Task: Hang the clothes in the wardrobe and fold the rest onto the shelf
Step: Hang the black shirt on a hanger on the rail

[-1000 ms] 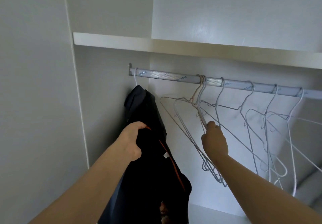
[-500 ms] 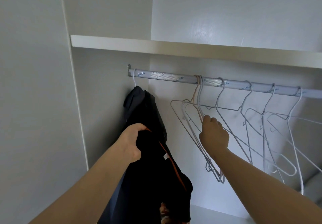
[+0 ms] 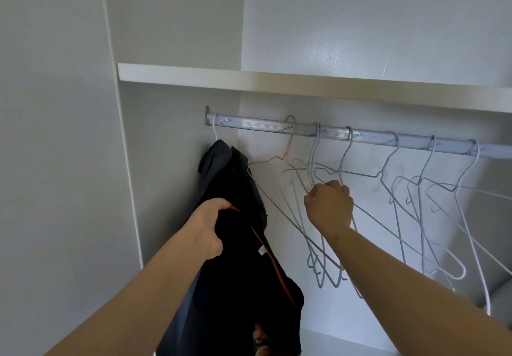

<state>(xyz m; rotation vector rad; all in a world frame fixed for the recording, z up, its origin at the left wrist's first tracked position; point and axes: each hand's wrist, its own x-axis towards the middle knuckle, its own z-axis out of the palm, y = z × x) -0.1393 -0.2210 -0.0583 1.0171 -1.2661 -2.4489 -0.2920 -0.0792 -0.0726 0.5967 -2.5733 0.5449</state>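
Wardrobe rail (image 3: 360, 136), right hand (image 3: 329, 206) fisted on hanger (image 3: 279, 159)

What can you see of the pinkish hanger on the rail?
The pinkish wire hanger is thin, pale pink wire. Its hook sits over the grey rail, left of the grey hangers. It hangs tilted, its long bar slanting down to the right behind the right hand, which closes around the wires there.
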